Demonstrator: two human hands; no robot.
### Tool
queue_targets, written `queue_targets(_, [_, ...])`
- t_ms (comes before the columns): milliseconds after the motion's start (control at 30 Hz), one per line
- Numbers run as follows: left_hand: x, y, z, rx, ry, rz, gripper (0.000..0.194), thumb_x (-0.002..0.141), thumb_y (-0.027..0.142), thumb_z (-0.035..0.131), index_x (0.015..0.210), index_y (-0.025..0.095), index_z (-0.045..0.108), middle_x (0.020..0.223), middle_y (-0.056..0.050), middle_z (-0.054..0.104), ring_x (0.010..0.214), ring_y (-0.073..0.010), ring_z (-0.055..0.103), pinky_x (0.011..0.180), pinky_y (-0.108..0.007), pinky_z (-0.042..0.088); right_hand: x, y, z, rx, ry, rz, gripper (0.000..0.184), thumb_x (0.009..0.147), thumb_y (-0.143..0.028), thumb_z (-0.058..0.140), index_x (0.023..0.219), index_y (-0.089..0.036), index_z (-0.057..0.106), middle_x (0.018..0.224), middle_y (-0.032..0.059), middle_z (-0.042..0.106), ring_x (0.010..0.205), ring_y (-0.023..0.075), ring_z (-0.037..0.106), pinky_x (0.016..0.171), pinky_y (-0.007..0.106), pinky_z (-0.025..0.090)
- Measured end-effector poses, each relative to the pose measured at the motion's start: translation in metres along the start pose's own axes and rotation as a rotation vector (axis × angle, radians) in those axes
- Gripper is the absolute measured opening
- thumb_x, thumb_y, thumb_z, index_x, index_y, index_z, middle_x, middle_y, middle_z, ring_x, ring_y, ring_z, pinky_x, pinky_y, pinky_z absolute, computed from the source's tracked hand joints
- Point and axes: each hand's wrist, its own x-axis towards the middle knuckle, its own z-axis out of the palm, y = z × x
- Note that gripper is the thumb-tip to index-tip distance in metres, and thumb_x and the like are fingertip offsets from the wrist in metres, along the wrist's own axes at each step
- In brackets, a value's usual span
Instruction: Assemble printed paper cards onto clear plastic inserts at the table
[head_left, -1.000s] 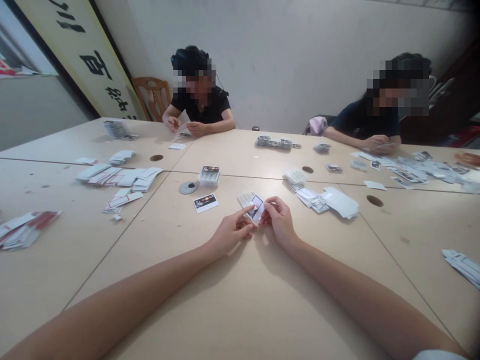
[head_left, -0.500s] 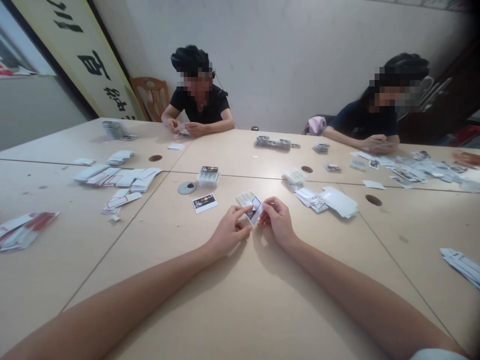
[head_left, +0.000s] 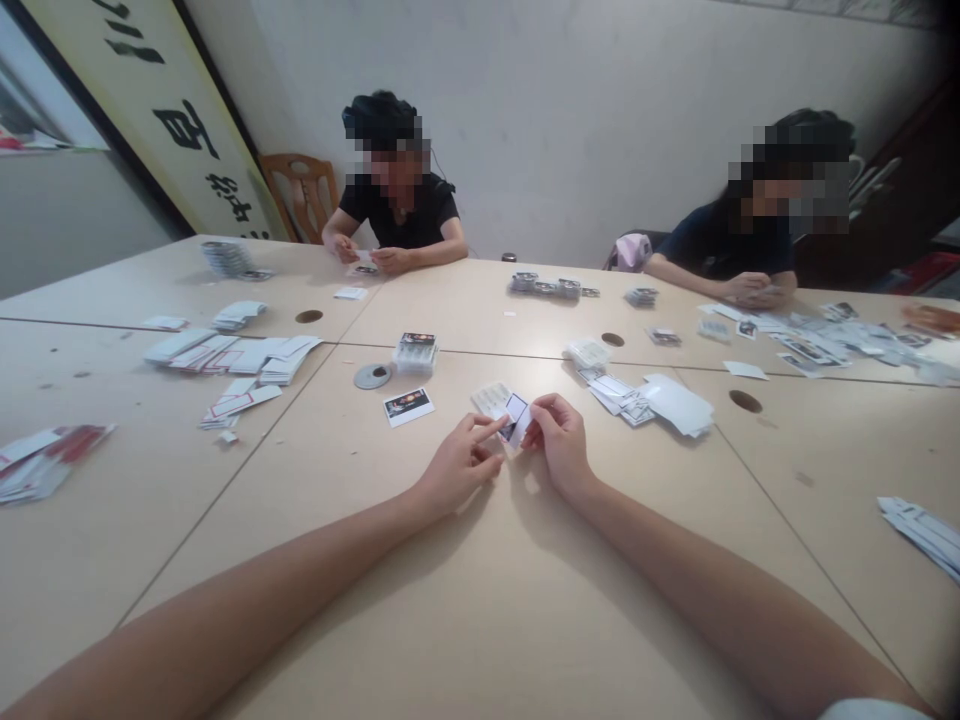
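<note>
A small white card (head_left: 516, 408) with a dark-outlined box and a dark picture is between my hands, over the middle of the table. My right hand (head_left: 556, 440) pinches its right edge between thumb and fingers. My left hand (head_left: 461, 462) reaches in from the other side with its index finger stretched onto the card and its thumb held apart below. Just behind the card lies a clear plastic case (head_left: 489, 398) with small compartments, partly covered by it. A printed card (head_left: 409, 406) with a dark picture lies to the left of my left hand.
Clear cases (head_left: 416, 355) are stacked behind the printed card, beside a grey disc (head_left: 373, 376). White cards (head_left: 225, 352) spread at left, and more white sheets (head_left: 679, 404) lie at right. Across the table (head_left: 480, 620) sit two people (head_left: 397, 210) (head_left: 731, 245), handling small items.
My right hand has shifted very slightly right, and the card shows a little more of its face. My left index finger stays on it.
</note>
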Motion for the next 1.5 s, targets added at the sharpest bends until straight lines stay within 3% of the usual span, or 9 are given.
queue_targets(867, [-0.002, 0.002, -0.001, 0.103, -0.023, 0.014, 0.051, 0.086, 0.021, 0.053, 0.136, 0.026, 0.055, 0.123, -0.007, 0.047, 0.066, -0.0069, 0.059, 0.064, -0.026, 0.055, 0.001, 0.004, 0.0, 0.031, 0.215, -0.103, 0.013, 0.083, -0.033, 0.055, 0.077, -0.022, 0.049, 0.055, -0.0092, 0.048, 0.042, 0.0081, 0.045, 0.04, 0.019, 0.038])
queue_targets(1033, [-0.004, -0.001, 0.001, 0.096, 0.008, 0.033, 0.049, 0.083, 0.019, 0.056, 0.132, 0.023, 0.059, 0.122, -0.008, 0.047, 0.064, -0.0063, 0.059, 0.06, -0.025, 0.054, 0.0, 0.005, 0.001, 0.067, 0.199, -0.134, 0.015, 0.083, -0.033, 0.056, 0.077, -0.022, 0.048, 0.053, -0.0092, 0.049, 0.041, 0.0084, 0.045, 0.039, 0.019, 0.037])
queue_targets(1133, [-0.006, 0.004, 0.002, 0.024, 0.043, 0.017, 0.045, 0.085, 0.028, 0.059, 0.129, 0.018, 0.062, 0.126, -0.011, 0.044, 0.061, -0.006, 0.059, 0.054, -0.024, 0.053, -0.002, 0.006, 0.002, 0.083, 0.19, -0.144, 0.015, 0.083, -0.032, 0.055, 0.075, -0.022, 0.049, 0.047, -0.0096, 0.047, 0.04, 0.0088, 0.044, 0.04, 0.019, 0.037])
queue_targets(1233, [-0.008, 0.014, 0.0, -0.021, 0.151, 0.05, 0.043, 0.089, 0.042, 0.056, 0.122, 0.016, 0.066, 0.121, -0.012, 0.049, 0.064, -0.0075, 0.062, 0.055, -0.024, 0.053, -0.009, 0.003, 0.005, 0.101, 0.137, -0.18, 0.016, 0.083, -0.032, 0.057, 0.073, -0.021, 0.049, 0.047, -0.0082, 0.049, 0.04, 0.0096, 0.047, 0.041, 0.02, 0.038])
queue_targets(1333, [-0.006, 0.035, -0.01, 0.01, 0.297, 0.182, 0.04, 0.089, 0.044, 0.058, 0.112, 0.015, 0.072, 0.11, -0.01, 0.057, 0.069, -0.01, 0.064, 0.062, -0.024, 0.054, -0.018, -0.006, 0.01, 0.125, 0.025, -0.253, 0.018, 0.08, -0.032, 0.062, 0.073, -0.02, 0.052, 0.053, -0.0067, 0.051, 0.044, 0.0109, 0.053, 0.044, 0.022, 0.041])
queue_targets(1400, [-0.003, 0.06, -0.022, 0.055, 0.395, 0.288, 0.034, 0.087, 0.043, 0.063, 0.104, 0.016, 0.075, 0.103, -0.009, 0.062, 0.072, -0.0111, 0.064, 0.062, -0.022, 0.053, -0.021, -0.021, 0.013, 0.129, -0.01, -0.326, 0.016, 0.081, -0.032, 0.063, 0.077, -0.019, 0.055, 0.062, -0.0052, 0.055, 0.048, 0.0112, 0.057, 0.048, 0.024, 0.044])
queue_targets(1500, [-0.003, 0.112, -0.041, 0.106, 0.554, 0.444, 0.025, 0.079, 0.039, 0.073, 0.092, 0.018, 0.078, 0.096, -0.007, 0.067, 0.068, -0.0098, 0.064, 0.058, -0.019, 0.051, -0.023, -0.065, 0.015, 0.142, 0.058, -0.499, 0.013, 0.082, -0.031, 0.064, 0.084, -0.02, 0.058, 0.075, -0.0026, 0.059, 0.057, 0.0116, 0.061, 0.053, 0.024, 0.047])
